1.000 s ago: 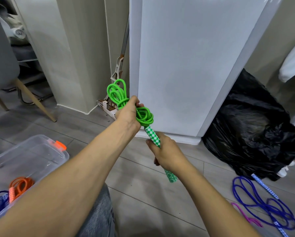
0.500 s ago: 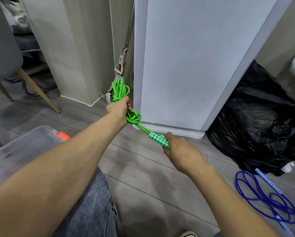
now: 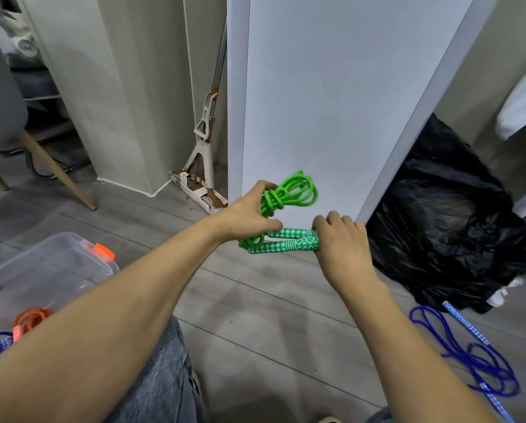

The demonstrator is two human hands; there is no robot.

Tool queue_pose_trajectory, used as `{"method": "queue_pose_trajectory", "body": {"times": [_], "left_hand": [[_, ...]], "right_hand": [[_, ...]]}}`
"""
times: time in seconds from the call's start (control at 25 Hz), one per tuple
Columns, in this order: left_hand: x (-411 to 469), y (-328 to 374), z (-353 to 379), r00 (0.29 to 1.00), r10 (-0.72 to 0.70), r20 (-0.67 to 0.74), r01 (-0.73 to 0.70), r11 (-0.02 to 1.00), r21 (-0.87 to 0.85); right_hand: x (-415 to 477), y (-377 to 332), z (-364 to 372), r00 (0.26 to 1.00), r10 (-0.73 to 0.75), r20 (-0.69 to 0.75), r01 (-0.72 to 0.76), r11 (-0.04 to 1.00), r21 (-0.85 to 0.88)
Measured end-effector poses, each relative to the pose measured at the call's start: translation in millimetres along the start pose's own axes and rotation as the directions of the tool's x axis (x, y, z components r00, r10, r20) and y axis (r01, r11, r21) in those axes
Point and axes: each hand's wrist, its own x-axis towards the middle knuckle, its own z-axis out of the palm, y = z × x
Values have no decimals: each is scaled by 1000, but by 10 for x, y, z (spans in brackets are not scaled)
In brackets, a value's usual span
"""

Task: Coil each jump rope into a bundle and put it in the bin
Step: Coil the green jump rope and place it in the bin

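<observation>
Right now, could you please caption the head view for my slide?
Left hand grips the coiled green jump rope, right hand holds its two handles; clear bin lower left.

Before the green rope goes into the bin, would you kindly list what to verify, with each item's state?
1. Green rope coiled into a bundle: ok.
2. Left hand grips the coil: ok.
3. Right hand holds both handles together: ok.
4. Wrap tight enough to hold: cannot tell.
5. Bin open, with room: ok.
6. Blue rope on the floor coiled: not ok.
</observation>
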Motion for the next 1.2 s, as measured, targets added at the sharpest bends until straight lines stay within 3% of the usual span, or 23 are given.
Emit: {"method": "queue_pose_trajectory", "body": {"times": [0.2, 0.32, 0.52, 0.72, 0.76, 0.84, 0.96, 1.2], "left_hand": [[-68, 117, 11, 982, 169, 85, -179, 974, 137], [-101, 47, -37, 971, 222, 83, -237, 887, 396], [-231, -186, -284, 961, 278, -3, -220, 767, 603], [-452, -685, -622, 970, 192, -147, -63, 789, 612], [-490, -770, -663, 970, 181, -164, -43, 787, 615], [-655, -1110, -822, 976, 121, -183, 26, 765, 643], [-905, -1651, -988, 979, 18, -204, 118, 765, 633], [-1434, -2822, -1411, 946, -149, -288, 289, 789, 542]], "right_hand": [[48, -78, -11, 985, 64, -162, -37, 985, 166], [102, -197, 21, 974, 104, -201, -26, 934, 355], [290, -599, 60, 985, 103, -139, -14, 849, 529], [476, -1177, 13, 978, 80, -194, 15, 895, 445], [496, -1227, 15, 980, 53, -192, 32, 909, 415], [608, -1549, 85, 977, -165, -137, 203, 918, 341], [749, -2128, 314, 900, -434, 38, 395, 851, 347], [881, -3408, 849, 769, -635, 69, 530, 694, 487]]}}
